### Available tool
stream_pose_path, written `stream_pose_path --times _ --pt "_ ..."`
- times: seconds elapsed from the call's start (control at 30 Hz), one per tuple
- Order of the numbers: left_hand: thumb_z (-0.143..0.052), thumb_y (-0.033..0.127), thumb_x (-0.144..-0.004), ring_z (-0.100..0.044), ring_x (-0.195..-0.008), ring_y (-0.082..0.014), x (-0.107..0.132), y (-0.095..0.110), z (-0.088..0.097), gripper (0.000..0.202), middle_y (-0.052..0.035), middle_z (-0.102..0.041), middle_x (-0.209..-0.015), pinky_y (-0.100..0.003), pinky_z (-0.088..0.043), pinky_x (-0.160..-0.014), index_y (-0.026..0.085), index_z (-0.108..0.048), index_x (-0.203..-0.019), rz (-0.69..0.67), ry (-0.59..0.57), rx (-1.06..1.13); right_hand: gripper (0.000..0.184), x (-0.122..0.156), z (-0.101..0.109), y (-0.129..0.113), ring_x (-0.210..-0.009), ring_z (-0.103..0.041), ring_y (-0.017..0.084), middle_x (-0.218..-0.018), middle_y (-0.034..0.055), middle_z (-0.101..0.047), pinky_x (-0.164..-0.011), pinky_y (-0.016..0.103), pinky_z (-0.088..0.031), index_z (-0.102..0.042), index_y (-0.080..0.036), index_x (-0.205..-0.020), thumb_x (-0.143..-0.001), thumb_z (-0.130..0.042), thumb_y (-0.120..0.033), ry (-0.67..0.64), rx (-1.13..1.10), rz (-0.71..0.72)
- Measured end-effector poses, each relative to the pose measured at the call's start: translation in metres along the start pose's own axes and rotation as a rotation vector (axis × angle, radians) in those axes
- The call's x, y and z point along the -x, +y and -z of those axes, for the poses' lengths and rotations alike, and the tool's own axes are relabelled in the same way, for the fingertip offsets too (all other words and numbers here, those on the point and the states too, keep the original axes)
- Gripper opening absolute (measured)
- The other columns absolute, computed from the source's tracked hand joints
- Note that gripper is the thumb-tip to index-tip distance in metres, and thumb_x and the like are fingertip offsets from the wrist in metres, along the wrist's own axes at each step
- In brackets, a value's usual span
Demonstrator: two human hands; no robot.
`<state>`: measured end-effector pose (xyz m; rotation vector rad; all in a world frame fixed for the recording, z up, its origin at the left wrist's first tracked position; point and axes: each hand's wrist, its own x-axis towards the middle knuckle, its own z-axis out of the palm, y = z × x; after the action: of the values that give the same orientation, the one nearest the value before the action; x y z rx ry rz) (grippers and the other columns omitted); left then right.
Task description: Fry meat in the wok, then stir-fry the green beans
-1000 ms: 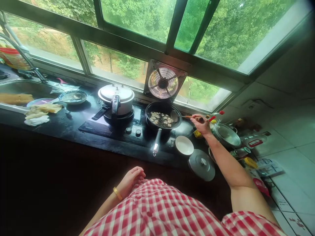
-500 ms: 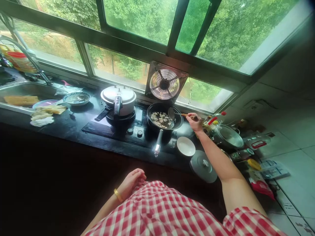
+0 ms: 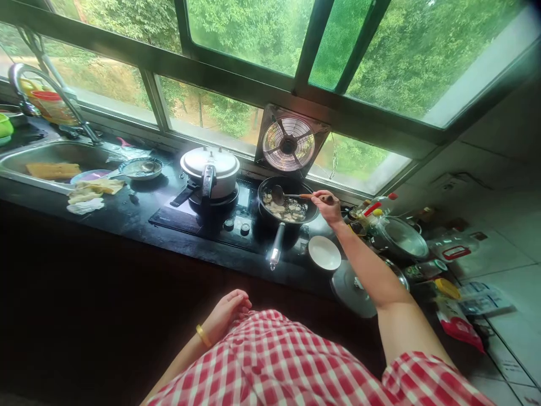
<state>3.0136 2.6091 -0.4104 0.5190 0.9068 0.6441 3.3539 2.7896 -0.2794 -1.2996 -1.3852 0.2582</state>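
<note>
Since a second ago the ladle (image 3: 291, 196) has swung across the pan (image 3: 274, 223). Its bowl, then at the right rim, now lies at the far left of the pan, and the right hand (image 3: 327, 206) has come in over the right rim.

One window (image 3: 253, 34) runs along the far side, cut off at the top. Below it one dark counter (image 3: 127, 217) crosses the scene; its near edge is lost in shadow. One sink (image 3: 42, 152) at the far left is cut off by the frame. One checked shirt (image 3: 274, 361) fills the near edge and hides the person's body. One hob (image 3: 177, 217) carries two knobs (image 3: 229, 224). On its left stands one cooker (image 3: 210, 166) and on its right the one pan, its handle pointing near. One fan (image 3: 288, 144) sits in the window behind the pan. One lid (image 3: 350, 290), near right, is partly hidden by the right forearm. One white bowl (image 3: 324, 253) lies just right of the pan handle. Clutter (image 3: 422, 259) at the right is too jumbled to count, as are the food pieces (image 3: 289, 210) in the pan.

The right hand clenches the ladle's handle end. The left hand (image 3: 226, 313), wearing one bangle (image 3: 203, 335), rests empty against the shirt, fingers loosely curled.
</note>
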Motion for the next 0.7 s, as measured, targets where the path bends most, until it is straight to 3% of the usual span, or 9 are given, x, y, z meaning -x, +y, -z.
stream_pose_path --times 0.13,0.3,0.53,0.7 --pt "-0.076 0.044 -0.058 -0.055 -0.061 -0.0085 -0.004 0.0 0.0 0.043 -0.0027 -0.063 -0.072 -0.018 -0.039 -0.058 0.014 -0.054 -0.08 0.001 -0.009 -0.012 0.023 0.011 0.01 -0.021 -0.08 -0.062 0.018 -0.088 0.0027 -0.067 -0.077 0.032 -0.05 -0.064 -0.021 -0.078 -0.068 -0.068 -0.042 -0.069 -0.02 -0.002" --pt "-0.076 0.042 -0.061 -0.055 -0.062 -0.0086 -0.007 0.001 -0.001 0.04 -0.0024 -0.063 -0.071 -0.019 -0.039 -0.059 0.014 -0.054 -0.08 0.002 -0.036 -0.006 0.024 0.019 0.026 -0.024 -0.068 -0.061 0.017 -0.08 0.003 -0.067 -0.067 0.031 -0.05 -0.064 -0.019 -0.076 -0.068 -0.068 -0.042 -0.052 0.09 -0.015" --pt "-0.076 0.041 -0.061 -0.054 -0.061 -0.0086 -0.008 0.004 -0.004 0.04 -0.0029 -0.062 -0.071 -0.019 -0.038 -0.058 0.014 -0.053 -0.079 0.013 -0.034 -0.001 0.016 0.015 0.06 -0.023 -0.078 -0.064 0.019 -0.08 0.0021 -0.067 -0.081 0.036 -0.05 -0.064 -0.021 -0.076 -0.071 -0.066 -0.036 0.025 0.214 0.056" --pt "-0.077 0.041 -0.06 -0.054 -0.062 -0.0094 -0.01 0.006 -0.007 0.04 -0.0033 -0.062 -0.072 -0.02 -0.038 -0.058 0.014 -0.054 -0.079 0.018 -0.039 -0.01 0.015 0.019 0.074 -0.04 -0.09 -0.065 0.022 -0.09 0.0033 -0.068 -0.085 0.038 -0.05 -0.063 -0.023 -0.075 -0.068 -0.069 -0.035 -0.106 0.093 -0.012"
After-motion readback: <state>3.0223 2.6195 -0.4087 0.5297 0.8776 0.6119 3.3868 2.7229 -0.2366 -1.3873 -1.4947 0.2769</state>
